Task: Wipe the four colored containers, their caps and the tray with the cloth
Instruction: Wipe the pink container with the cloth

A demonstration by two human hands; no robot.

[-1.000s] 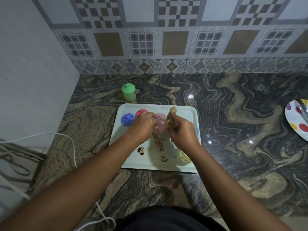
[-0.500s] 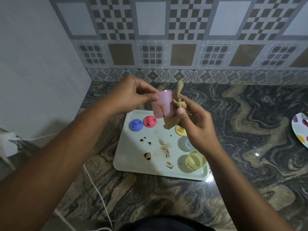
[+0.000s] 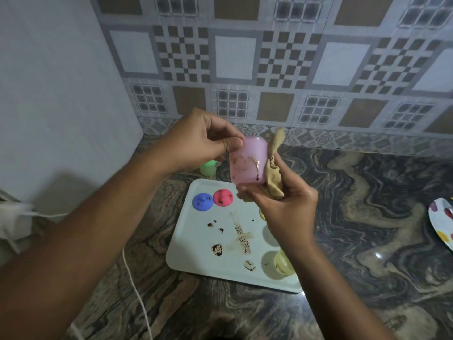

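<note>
My left hand (image 3: 201, 141) grips a pink container (image 3: 248, 163) by its upper end, raised above the tray; brown smears run down its side. My right hand (image 3: 286, 209) holds a tan cloth (image 3: 274, 175) pressed against the container's right side. Below, the white tray (image 3: 196, 244) carries brown stains, a blue cap (image 3: 202, 201), a pink-red cap (image 3: 222, 197) and a yellow container (image 3: 283, 265) at its near right corner. A green container (image 3: 208, 168) stands behind the tray, partly hidden by my left hand.
Marbled dark countertop (image 3: 367, 217) surrounds the tray. A spotted plate (image 3: 441, 222) lies at the right edge. A white cable (image 3: 137, 295) trails along the counter's left side, with a white wall at left and a tiled wall behind.
Both hands lifted the pink container off the tray and brought it up toward the camera. The cloth stays against its right side.
</note>
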